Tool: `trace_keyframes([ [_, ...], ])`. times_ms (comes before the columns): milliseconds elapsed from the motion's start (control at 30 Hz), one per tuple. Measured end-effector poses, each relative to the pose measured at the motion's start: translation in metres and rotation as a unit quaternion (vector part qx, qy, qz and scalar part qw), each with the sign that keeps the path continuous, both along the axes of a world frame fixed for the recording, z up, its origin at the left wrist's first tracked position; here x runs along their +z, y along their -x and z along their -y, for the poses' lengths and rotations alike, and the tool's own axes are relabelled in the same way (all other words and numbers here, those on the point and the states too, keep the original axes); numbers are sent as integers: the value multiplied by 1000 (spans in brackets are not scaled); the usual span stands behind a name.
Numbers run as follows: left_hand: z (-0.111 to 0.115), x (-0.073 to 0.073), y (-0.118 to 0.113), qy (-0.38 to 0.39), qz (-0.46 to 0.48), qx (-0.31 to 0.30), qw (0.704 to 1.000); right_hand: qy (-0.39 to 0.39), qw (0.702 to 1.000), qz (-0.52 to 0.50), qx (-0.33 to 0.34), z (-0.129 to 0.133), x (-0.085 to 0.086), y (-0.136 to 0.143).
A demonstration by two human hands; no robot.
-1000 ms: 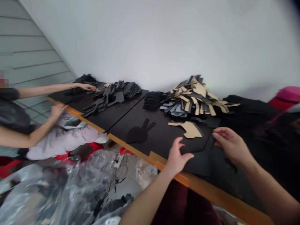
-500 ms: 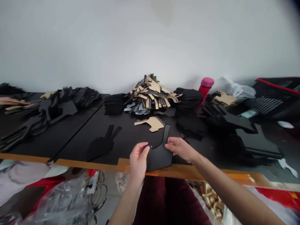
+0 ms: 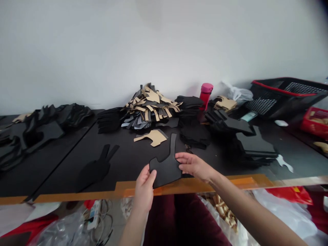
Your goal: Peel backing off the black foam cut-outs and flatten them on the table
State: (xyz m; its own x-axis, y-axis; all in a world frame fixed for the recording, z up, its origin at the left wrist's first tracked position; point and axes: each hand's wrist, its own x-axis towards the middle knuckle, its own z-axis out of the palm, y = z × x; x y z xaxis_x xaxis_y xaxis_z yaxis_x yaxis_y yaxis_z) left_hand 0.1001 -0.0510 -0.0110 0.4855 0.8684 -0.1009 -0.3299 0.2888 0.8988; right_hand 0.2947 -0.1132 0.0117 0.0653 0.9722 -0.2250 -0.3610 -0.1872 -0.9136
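Item: black cut piece, flat, with a narrow tab pointing toward the far edge of the table. Location: near edge of the table, about its middle, the lower corner just over the orange edging.

Left hand: fingers curled, thumb on top, pinching the piece's near-left corner.

Right hand: fingers spread and mostly extended, lying on the piece's right edge, pressing rather than gripping.

Step in hand, as judged: the piece is held at two sides, being lifted or squared up at the table's edge. The next move calls for a firm pinch by both hands, so the limp sheet does not fold, and for keeping the thin tab from catching.

Adjacent items:
- Tan cut piece, lying flat just beyond the tab, apart from it.
- Black forked piece, to the left, near the front edge, well apart from both hands.
- Mixed heap of tan and grey pieces, at the far edge, centre.
- Black stacks, right of centre, piled in layers.
- Pink bottle, upright at the far edge.
- Black basket with red rim, far right corner, tilted.
- Further black pieces, spread over the left end.

Below the table: plastic bags and cables, partly blurred.
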Motion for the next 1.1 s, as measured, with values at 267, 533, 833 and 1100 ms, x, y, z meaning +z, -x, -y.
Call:
trace_keyframes([
  [267,6,-4,-17,36,-52,56,996,14,995,62,-81,11,0,-2],
  [533,15,3,-34,-98,-93,24,991,18,989,86,-119,18,-7,-5],
  [833,20,-9,-30,-92,-198,18,976,-36,952,205,-222,19,-5,8],
  [1100,51,21,-33,-59,-134,-178,973,-97,889,386,-227,59,11,-8],
])
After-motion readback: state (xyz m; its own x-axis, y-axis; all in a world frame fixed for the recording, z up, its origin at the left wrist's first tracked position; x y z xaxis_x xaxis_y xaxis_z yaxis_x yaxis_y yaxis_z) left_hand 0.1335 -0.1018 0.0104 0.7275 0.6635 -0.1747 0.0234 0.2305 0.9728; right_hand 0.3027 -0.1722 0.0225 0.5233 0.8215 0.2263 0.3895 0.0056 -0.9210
